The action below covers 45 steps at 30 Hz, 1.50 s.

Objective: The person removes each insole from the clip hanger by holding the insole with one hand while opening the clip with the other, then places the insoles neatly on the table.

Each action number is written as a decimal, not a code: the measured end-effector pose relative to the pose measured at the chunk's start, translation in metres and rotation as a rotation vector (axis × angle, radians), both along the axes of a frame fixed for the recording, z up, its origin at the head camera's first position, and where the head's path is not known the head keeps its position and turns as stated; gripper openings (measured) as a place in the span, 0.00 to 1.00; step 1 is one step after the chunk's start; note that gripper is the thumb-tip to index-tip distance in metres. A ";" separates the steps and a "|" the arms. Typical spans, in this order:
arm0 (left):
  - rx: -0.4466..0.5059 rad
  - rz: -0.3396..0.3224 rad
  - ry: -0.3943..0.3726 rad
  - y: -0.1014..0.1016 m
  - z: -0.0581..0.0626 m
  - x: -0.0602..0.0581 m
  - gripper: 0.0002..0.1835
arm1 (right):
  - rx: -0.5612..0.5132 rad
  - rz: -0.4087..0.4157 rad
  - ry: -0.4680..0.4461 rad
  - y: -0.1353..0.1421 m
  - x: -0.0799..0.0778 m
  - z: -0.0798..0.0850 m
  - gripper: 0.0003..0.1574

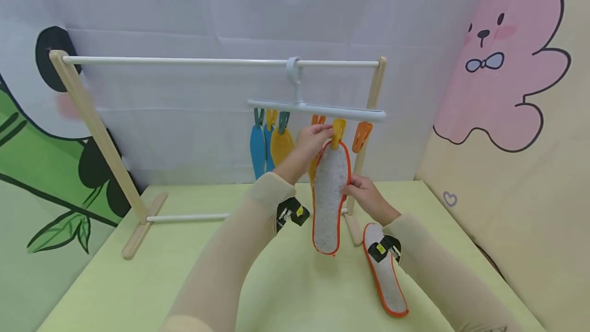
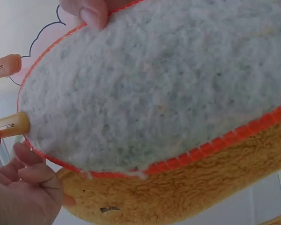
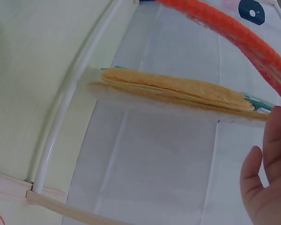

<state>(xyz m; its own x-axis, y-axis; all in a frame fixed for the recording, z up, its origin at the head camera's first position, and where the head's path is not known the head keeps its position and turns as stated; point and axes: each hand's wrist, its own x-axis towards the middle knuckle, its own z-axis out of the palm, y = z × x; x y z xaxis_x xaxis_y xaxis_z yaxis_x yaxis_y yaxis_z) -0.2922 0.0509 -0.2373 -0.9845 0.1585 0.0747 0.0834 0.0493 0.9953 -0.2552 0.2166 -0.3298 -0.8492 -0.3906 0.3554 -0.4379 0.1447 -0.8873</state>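
Observation:
A grey felt insole with orange stitched edging (image 1: 331,199) hangs by its upper end from a yellow clothespin (image 1: 338,129) under a white hanger (image 1: 332,111). My left hand (image 1: 310,148) is at that clothespin, its fingertips pinching the upper part. The left wrist view shows the left hand (image 2: 30,187) beside the insole's top edge. My right hand (image 1: 367,196) holds the insole's right edge between thumb and fingers. In the right wrist view the right hand (image 3: 271,173) is partly cut off, below the orange edging (image 3: 234,35). A matching insole (image 1: 387,281) lies on the table, partly behind the right wrist camera.
Blue insoles (image 1: 258,150) and a mustard insole (image 1: 281,146) hang from clothespins at the hanger's left. An orange clothespin (image 1: 362,136) hangs at its right end. The hanger hooks over the white rail (image 1: 184,61) of a wooden-legged rack standing on the pale green table (image 1: 184,281).

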 end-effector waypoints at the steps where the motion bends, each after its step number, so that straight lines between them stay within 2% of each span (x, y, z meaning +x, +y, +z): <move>1: 0.004 -0.003 -0.001 0.000 -0.001 0.001 0.19 | 0.004 0.014 0.016 0.000 0.001 -0.002 0.13; 4: 0.017 -0.021 0.004 0.000 -0.003 0.003 0.19 | -0.018 0.056 0.061 0.001 0.002 -0.005 0.13; 8: 0.024 -0.023 0.040 0.000 -0.005 0.005 0.18 | -0.036 0.086 0.066 0.001 0.003 -0.006 0.13; 14: 0.033 -0.042 0.062 -0.001 -0.003 0.007 0.17 | 0.018 0.034 0.013 -0.003 0.007 -0.002 0.11; 21: 0.032 -0.055 0.071 -0.006 0.000 0.007 0.17 | 0.031 0.032 -0.006 -0.008 0.010 0.003 0.09; 28: -0.062 -0.119 0.024 -0.006 0.000 0.005 0.19 | 0.037 0.018 -0.013 -0.005 0.009 0.003 0.15; 39: -0.023 -0.120 -0.014 -0.013 0.001 -0.002 0.21 | 0.014 0.041 -0.023 -0.009 0.006 0.003 0.17; 45: 0.018 -0.137 -0.013 -0.015 0.001 -0.008 0.19 | -0.002 0.018 -0.023 -0.013 0.006 0.003 0.18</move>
<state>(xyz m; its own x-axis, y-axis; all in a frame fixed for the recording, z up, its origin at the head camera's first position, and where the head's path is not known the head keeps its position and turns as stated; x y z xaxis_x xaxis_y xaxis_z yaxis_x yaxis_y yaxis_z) -0.2998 0.0356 -0.2360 -0.9547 0.2902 0.0657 0.0748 0.0203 0.9970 -0.2491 0.2034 -0.3264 -0.8501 -0.4052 0.3364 -0.4196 0.1352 -0.8976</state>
